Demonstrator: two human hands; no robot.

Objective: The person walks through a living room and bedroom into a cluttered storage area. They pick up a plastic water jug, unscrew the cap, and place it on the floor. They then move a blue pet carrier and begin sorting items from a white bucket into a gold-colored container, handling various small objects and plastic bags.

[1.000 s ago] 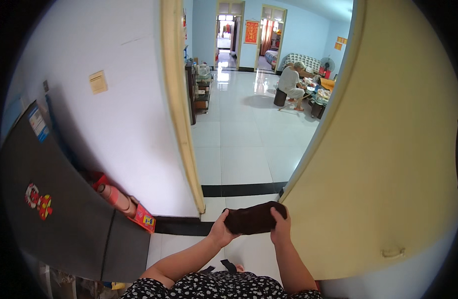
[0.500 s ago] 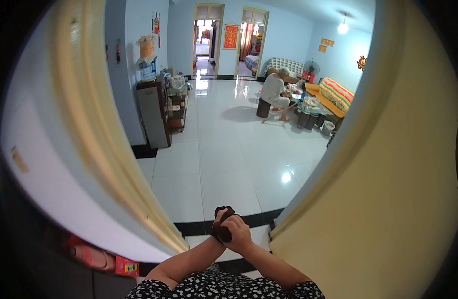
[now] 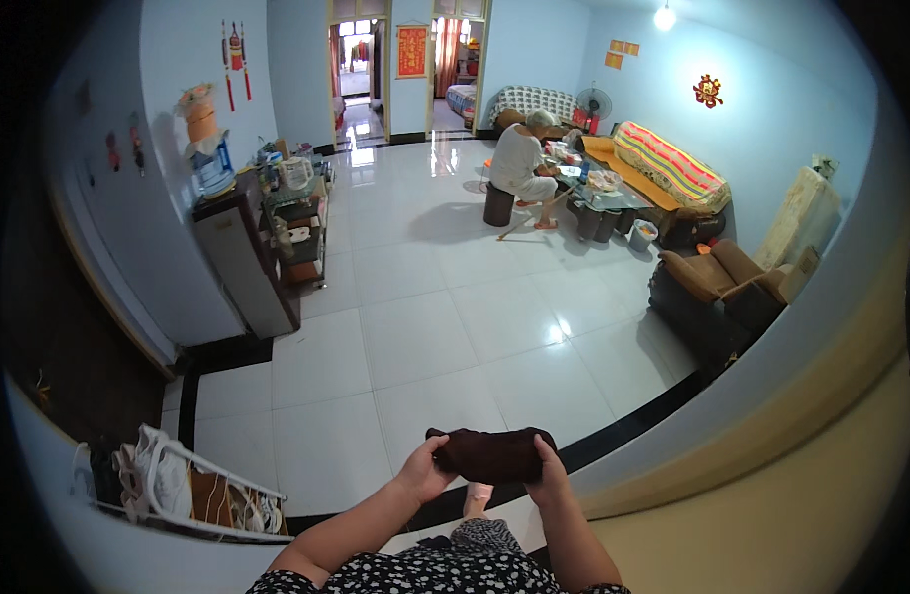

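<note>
Our left hand (image 3: 428,473) and right hand (image 3: 551,477) hold a long dark-brown cloth bundle (image 3: 492,455) (carrying, we guess, needing a steady grip).

Spotted first: a red hanging scroll (image 3: 411,51) on the far wall (image 3: 529,40), up between two doorways (image 3: 360,81), lettered in gold down the middle! Then, over on the right-hand wall (image 3: 663,99), caught a red-and-gold ornament (image 3: 708,91), apparently shaped like a written character. And left of that, picked out a cluster of orange paper squares (image 3: 614,60), too small for checking any print. Read nothing clearly from that far off!
</note>
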